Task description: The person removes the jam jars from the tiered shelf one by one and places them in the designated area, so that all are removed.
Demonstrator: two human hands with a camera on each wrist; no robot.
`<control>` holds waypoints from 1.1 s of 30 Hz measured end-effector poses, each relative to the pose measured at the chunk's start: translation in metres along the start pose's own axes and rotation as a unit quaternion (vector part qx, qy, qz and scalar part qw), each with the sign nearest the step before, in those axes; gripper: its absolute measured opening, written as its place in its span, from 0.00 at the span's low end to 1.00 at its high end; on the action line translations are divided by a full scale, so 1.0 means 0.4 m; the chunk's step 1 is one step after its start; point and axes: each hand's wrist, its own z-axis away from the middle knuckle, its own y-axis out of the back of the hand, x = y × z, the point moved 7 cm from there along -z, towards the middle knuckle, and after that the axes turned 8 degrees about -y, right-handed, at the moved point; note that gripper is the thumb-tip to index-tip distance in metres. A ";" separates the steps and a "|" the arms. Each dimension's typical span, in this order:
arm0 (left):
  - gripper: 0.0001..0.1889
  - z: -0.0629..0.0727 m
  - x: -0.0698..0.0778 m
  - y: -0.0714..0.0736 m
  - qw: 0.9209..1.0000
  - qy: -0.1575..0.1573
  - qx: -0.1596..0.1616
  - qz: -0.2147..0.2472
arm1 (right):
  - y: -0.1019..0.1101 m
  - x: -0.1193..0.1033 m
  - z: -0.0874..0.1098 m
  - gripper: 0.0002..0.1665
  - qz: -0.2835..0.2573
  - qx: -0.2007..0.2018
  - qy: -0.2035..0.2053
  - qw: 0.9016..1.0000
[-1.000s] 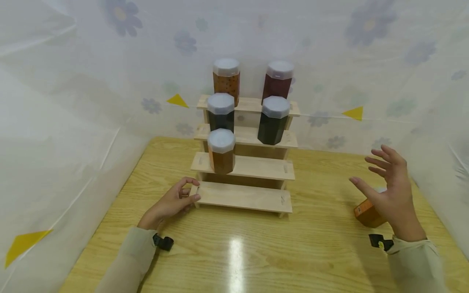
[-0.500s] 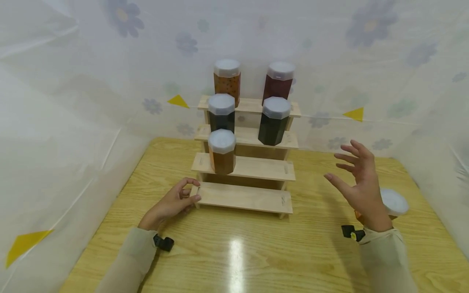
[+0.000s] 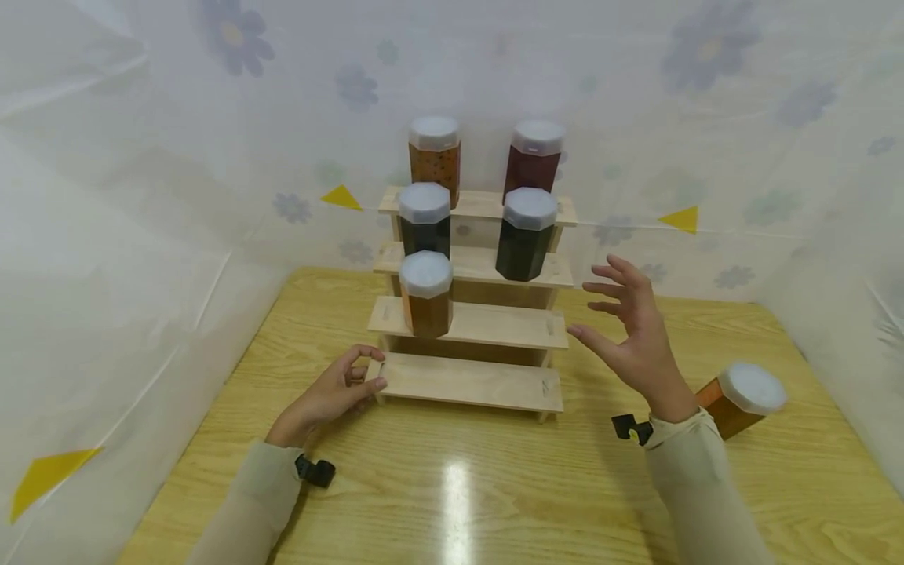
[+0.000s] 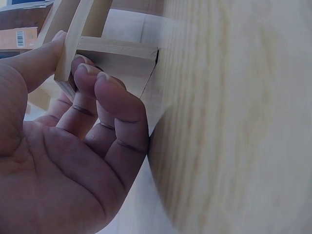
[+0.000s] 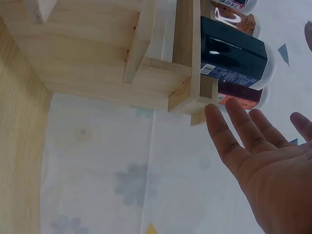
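A four-tier wooden display rack (image 3: pixel 462 380) stands on the table. My left hand (image 3: pixel 328 392) pinches the left end of its lowest board; in the left wrist view the thumb and fingers of that hand (image 4: pixel 73 146) lie on either side of the board. Nothing is in my right hand (image 3: pixel 632 337), held with fingers spread just right of the rack. An orange-brown jar (image 3: pixel 427 315) sits on the second tier from the bottom, at the left. Above it are two dark jars (image 3: pixel 523 249). A speckled orange jar (image 3: pixel 434 166) and a dark red jar (image 3: pixel 533 169) occupy the top tier.
Behind my right wrist, an orange-brown jar with a white lid (image 3: pixel 754 389) is on the wooden table (image 3: pixel 537 486). Pale flowered sheeting (image 3: pixel 614 102) encloses the back and sides. Yellow triangles (image 3: pixel 681 220) mark the sheeting.
My right hand has moved left, from in front of the loose jar to beside the rack, uncovering that jar. The left hand keeps its hold on the rack.
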 end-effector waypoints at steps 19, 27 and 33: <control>0.21 0.000 -0.004 0.001 1.000 -0.008 -0.007 0.003 | -0.162 0.024 -0.050 0.60 -0.042 -0.067 -0.011 0.997; 0.22 -0.001 -0.002 0.001 1.000 0.000 -0.005 0.006 | -0.225 0.000 -0.052 0.59 -0.048 -0.078 -0.013 0.996; 0.21 -0.002 -0.006 0.000 1.000 -0.002 -0.005 0.010 | -0.247 -0.069 -0.069 0.56 -0.037 -0.086 0.004 0.996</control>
